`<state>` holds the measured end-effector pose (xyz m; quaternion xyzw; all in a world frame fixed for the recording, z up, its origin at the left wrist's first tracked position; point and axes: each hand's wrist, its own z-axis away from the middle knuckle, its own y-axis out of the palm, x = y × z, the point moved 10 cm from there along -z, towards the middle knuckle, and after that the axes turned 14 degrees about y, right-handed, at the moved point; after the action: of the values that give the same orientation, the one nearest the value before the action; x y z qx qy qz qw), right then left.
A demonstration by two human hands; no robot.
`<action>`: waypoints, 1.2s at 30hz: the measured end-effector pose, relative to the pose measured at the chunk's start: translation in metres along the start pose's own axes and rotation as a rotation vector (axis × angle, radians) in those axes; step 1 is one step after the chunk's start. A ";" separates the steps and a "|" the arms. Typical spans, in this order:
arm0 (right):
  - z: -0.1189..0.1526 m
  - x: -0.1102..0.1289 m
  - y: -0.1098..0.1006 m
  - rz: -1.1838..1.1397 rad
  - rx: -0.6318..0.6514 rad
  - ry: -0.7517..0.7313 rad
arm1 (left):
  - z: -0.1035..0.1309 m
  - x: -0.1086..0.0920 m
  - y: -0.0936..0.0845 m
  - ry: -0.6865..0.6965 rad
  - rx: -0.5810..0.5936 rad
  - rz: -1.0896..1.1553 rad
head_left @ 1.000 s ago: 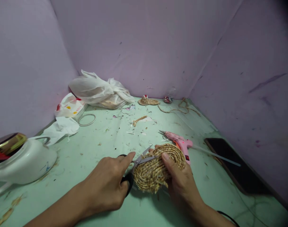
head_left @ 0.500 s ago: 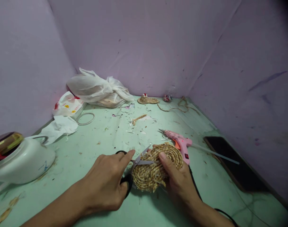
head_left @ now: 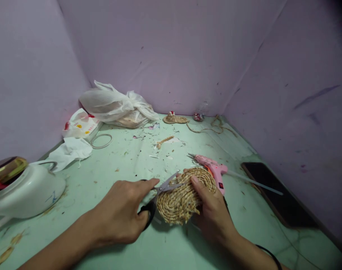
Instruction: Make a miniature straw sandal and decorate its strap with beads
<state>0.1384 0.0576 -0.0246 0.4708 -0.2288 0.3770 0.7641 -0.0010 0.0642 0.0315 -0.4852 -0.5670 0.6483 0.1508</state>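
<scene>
My left hand [head_left: 124,210] is closed on black-handled scissors [head_left: 150,210], index finger stretched along them. Their blades are apart and lie at the upper left edge of a coiled straw piece [head_left: 178,200]. My right hand [head_left: 212,208] grips that piece from the right, thumb on top and fingers mostly hidden beneath. The piece is woven in two joined spirals, with a ragged lower edge. Just behind it, a pink glue gun [head_left: 212,165] lies on the table, its nozzle toward the left.
A dark phone [head_left: 277,195] lies at the right under a glue stick [head_left: 255,182]. White teapot-like vessel [head_left: 33,191] at left. Along the back are a plastic bag [head_left: 114,105], a small straw piece [head_left: 175,119], a jar [head_left: 199,115] and twine [head_left: 207,130]. A metal ring [head_left: 101,141] lies left of centre.
The scissors and my left hand have shifted slightly left, and the blades look less far apart. The straw piece has tilted and moved up a little with my right hand.
</scene>
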 end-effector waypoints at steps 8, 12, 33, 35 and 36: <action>-0.007 -0.004 -0.001 -0.047 0.033 0.002 | 0.010 0.025 -0.024 -0.135 -0.192 -0.139; -0.006 -0.003 0.001 -0.011 0.062 -0.028 | 0.006 0.011 -0.014 -0.042 -0.178 -0.190; -0.014 0.001 -0.003 -0.114 0.042 0.015 | 0.006 0.025 -0.011 -0.176 -0.266 0.208; -0.018 0.003 -0.006 -0.192 0.026 0.054 | 0.010 0.039 -0.013 -0.316 -0.389 0.432; -0.019 0.003 -0.005 -0.221 0.032 0.082 | 0.012 0.044 -0.008 -0.374 -0.441 0.582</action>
<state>0.1443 0.0744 -0.0342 0.4895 -0.1381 0.3133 0.8020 -0.0351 0.0925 0.0173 -0.5200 -0.5491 0.6038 -0.2520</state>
